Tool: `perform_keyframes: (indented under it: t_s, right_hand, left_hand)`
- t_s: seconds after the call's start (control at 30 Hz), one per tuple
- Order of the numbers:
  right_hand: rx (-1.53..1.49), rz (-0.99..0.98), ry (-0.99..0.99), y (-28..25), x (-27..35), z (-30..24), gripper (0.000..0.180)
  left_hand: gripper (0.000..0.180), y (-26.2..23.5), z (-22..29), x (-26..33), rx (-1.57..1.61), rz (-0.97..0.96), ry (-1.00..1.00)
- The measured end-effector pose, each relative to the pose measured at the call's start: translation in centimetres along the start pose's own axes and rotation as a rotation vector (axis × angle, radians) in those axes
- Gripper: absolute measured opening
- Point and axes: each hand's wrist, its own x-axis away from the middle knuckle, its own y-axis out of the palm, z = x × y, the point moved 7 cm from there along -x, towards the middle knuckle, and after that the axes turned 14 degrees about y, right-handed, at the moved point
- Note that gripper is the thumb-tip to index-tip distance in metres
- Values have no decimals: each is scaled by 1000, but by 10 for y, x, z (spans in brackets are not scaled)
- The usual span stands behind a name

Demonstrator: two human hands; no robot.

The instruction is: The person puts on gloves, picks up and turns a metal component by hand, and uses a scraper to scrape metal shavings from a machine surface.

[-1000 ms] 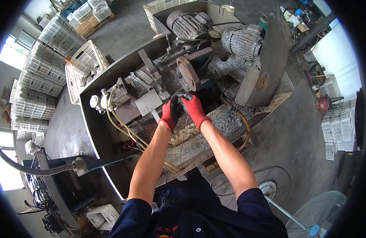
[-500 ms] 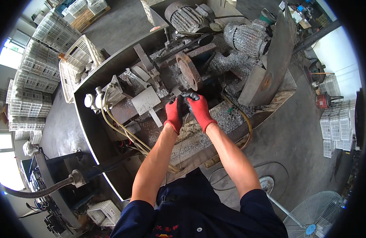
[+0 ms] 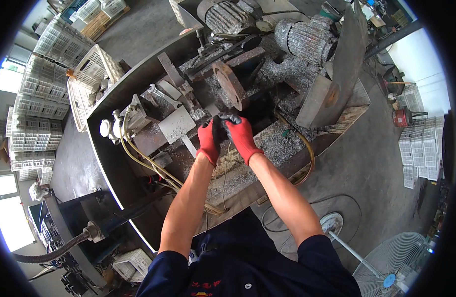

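My left hand (image 3: 208, 137) and my right hand (image 3: 238, 133), both in red gloves with black palms and fingertips, meet over the middle of a metal machine bed. Their fingers are closed and press together; whatever lies between them is hidden by the gloves. Just beyond the fingertips stands a rusty round disc (image 3: 229, 86) on edge. To the left of my left hand lies a flat grey metal plate (image 3: 176, 125) with a narrow strip at its near corner. An open-end wrench (image 3: 164, 96) rests farther back on the left.
Two motors (image 3: 307, 40) covered in metal chips sit at the back. A bent sheet-metal guard (image 3: 332, 94) rises on the right. Yellowish hoses (image 3: 148, 161) run along the left, another hose (image 3: 309, 156) on the right. White crates stand at left; a floor fan (image 3: 389, 267) at lower right.
The view has shifted slightly, so the machine appears a little farther left and up. My hands stay together near the disc, fingers still closed.
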Motion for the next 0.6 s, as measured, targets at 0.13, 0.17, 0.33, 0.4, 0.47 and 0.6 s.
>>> perform_keyframes:
  t_s: [0.13,0.17,0.33,0.4,0.47,0.6]
  right_hand:
    - [41,63,17,0,-25,0,19]
    - [37,43,18,13,-22,-7,19]
    - [219,271,-84,11,-27,-8,18]
    - [194,285,-75,10,-28,3,18]
    - [246,410,-175,-18,-24,12,20]
    - [313,241,-145,22,10,-22,32]
  left_hand:
    - [30,11,8,-19,-4,-14,74]
    - [30,0,9,-29,-19,-17,48]
    - [31,-5,1,-39,-155,-38,16]
    - [30,-3,2,-34,-308,-115,166]
    - [28,23,-10,-6,-150,-125,-2]
    - [23,-38,-23,-34,-99,-188,93]
